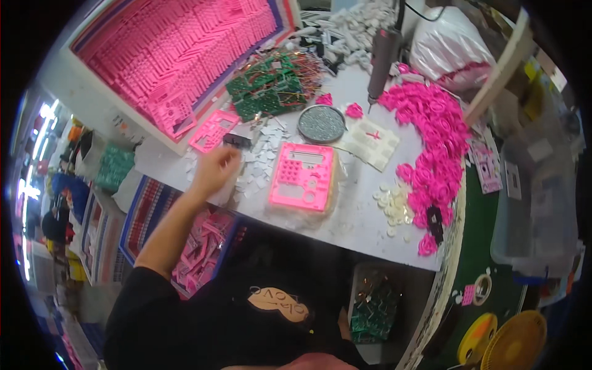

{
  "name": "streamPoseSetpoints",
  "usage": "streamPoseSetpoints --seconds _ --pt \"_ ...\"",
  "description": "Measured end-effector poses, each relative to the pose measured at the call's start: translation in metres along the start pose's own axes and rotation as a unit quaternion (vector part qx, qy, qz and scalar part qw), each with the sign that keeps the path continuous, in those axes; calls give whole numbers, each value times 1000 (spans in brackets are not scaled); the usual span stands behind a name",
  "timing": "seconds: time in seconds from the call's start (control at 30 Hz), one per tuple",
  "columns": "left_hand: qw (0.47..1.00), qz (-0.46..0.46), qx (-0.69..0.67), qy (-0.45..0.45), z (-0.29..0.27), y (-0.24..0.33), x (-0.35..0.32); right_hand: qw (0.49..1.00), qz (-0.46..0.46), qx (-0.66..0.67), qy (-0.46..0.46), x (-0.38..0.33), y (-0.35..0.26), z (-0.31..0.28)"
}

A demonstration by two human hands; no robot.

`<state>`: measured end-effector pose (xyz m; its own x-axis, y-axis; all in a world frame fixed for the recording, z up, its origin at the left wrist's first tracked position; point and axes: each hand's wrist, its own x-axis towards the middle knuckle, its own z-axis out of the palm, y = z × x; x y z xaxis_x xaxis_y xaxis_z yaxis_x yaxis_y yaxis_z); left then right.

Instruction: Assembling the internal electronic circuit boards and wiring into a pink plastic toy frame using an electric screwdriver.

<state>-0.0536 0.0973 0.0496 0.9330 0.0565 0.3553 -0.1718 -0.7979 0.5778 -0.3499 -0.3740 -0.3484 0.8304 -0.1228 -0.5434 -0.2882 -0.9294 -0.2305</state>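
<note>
My left hand (217, 169) is over the left part of the table, fingers curled together; what they hold, if anything, is hidden. Just beyond it lies a small black part (237, 140), and scattered white square pieces (262, 154) are beside it. In front of me a pink plastic panel (302, 177) with cut-outs rests on a plastic-wrapped block (333, 185). Another pink panel (213, 131) lies past my left hand. My right hand (344, 324) is low by my body, only a sliver of skin showing beside a bin of green circuit boards (374, 308).
A large box (123, 123) of stacked pink panels stands at the far left. Wired circuit boards (265, 86), a round grey dish (321, 123) and a hanging electric screwdriver (383, 61) are at the back. Pink rose-shaped parts (431, 135) and cream discs (393, 203) cover the right side.
</note>
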Motion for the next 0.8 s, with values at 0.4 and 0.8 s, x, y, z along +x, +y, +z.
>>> streamPoseSetpoints --seconds 0.4,0.8 --pt "982 -189 -3 -18 72 -107 174 998 -44 -4 -47 13 -20 -70" --pt "979 -176 15 105 108 -68 183 992 -50 -19 -114 9 -53 -115"
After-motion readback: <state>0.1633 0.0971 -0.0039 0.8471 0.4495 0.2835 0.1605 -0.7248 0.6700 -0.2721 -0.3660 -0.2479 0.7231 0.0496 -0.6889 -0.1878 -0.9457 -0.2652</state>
